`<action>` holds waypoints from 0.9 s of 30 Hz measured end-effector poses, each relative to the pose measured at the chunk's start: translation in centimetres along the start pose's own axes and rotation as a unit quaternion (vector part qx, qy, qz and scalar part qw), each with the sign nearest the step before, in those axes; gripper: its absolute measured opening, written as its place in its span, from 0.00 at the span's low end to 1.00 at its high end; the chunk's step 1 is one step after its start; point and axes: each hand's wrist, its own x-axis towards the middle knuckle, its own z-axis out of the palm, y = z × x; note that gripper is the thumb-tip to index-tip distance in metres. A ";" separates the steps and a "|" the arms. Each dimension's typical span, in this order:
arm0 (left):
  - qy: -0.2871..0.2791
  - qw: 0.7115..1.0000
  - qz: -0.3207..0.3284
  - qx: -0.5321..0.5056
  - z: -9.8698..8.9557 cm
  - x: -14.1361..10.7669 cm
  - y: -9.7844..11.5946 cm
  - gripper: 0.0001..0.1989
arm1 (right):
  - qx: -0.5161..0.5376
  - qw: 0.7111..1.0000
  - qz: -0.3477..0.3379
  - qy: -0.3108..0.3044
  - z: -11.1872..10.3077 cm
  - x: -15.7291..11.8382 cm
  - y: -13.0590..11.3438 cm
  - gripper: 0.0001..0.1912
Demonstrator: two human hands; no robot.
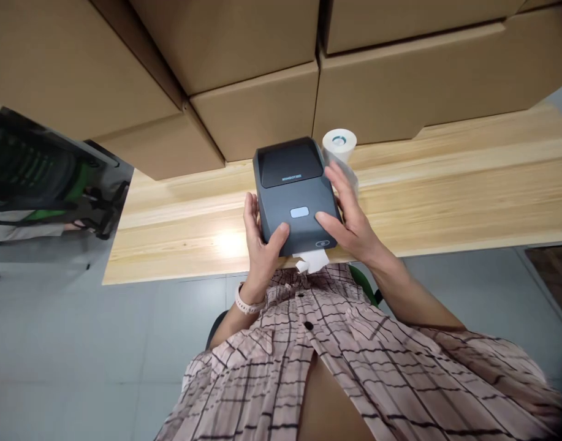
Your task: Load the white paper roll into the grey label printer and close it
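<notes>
A dark grey label printer [296,199] with a glossy black lid and a light oblong button sits between my two hands, close to the table's front edge. My left hand [262,236] grips its left side, thumb on the top face. On the opposite side, my right hand [349,220] is wrapped round the edge, its thumb near the button. Torn white paper [314,260] sticks out of the printer's front. Behind my right hand stands a white paper roll [339,142] with a teal core, partly hidden by the fingers. The printer's underside is out of sight.
Large cardboard boxes [262,110] are stacked along the back of the wooden table [446,196]. To the left, past the table's end, is a blurred dark chair [101,205] on the grey tiled floor [101,343].
</notes>
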 end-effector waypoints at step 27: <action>0.107 0.846 0.403 0.331 1.2 -5.8 -2.4 0.10 | -0.155 0.977 -0.108 0.097 -0.2 -0.9 -1.3 0.21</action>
